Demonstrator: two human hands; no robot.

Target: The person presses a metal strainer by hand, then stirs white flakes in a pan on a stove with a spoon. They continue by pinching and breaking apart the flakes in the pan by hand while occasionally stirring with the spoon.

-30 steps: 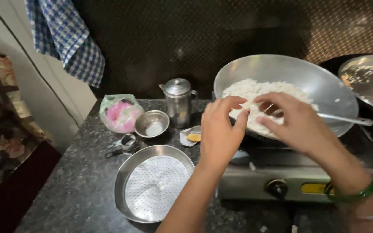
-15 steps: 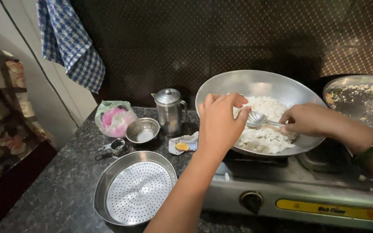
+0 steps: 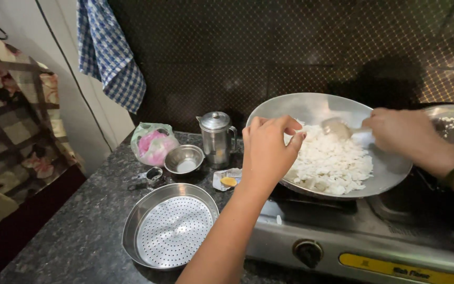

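We're mid-mixing: right hand [image 3: 403, 131] grips the spoon [image 3: 337, 126] in the white flakes [image 3: 332, 160], 12 o'clock in the steel wok [image 3: 390, 168] on the stove [image 3: 363, 236]. Left hand [image 3: 266, 152], fingers curled empty, rests on the wok's 9 o'clock rim. Next: steady rim, stir gently.

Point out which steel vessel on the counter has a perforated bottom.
The wide round steel tray at the front; its base is full of holes, unlike the small bowl and lidded jug behind it.
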